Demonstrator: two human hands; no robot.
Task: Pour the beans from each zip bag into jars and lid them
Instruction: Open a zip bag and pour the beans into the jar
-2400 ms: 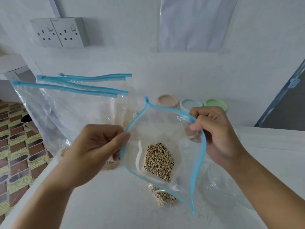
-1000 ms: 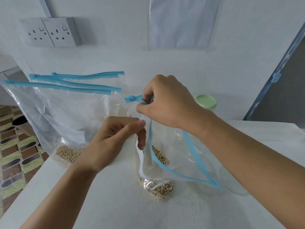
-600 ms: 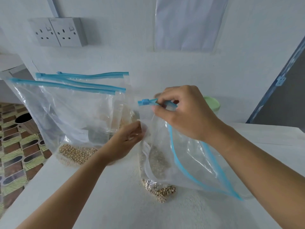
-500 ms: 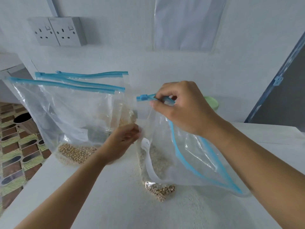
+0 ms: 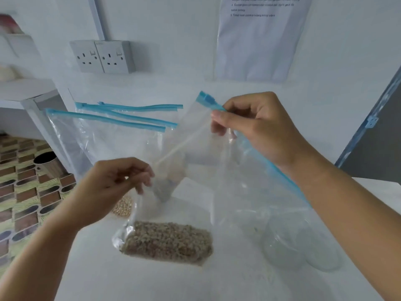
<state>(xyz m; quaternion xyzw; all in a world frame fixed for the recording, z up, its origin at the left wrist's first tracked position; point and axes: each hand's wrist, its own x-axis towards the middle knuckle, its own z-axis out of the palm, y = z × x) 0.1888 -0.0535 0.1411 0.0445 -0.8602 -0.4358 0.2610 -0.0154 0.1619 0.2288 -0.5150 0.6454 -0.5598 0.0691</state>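
Zip bag (image 5: 219, 170) pinched by fingers of left hand (image 5: 112, 187) and right hand (image 5: 262, 131), veiling jars (image 5: 325, 255); other bags (image 5: 104, 144) behind

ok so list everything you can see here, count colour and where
zip bag: one, clear with blue zip, held up over the table
beans: one heap, greenish brown, bottom of that bag
other zip bags: two or three, clear with blue zips, standing behind at left
jars: count unclear, clear, on table at right
sockets: two, grey, wall upper left
paper: one, white, wall
table: one, white
hands: two; left hand pinches the bag's side, right hand pinches its zip
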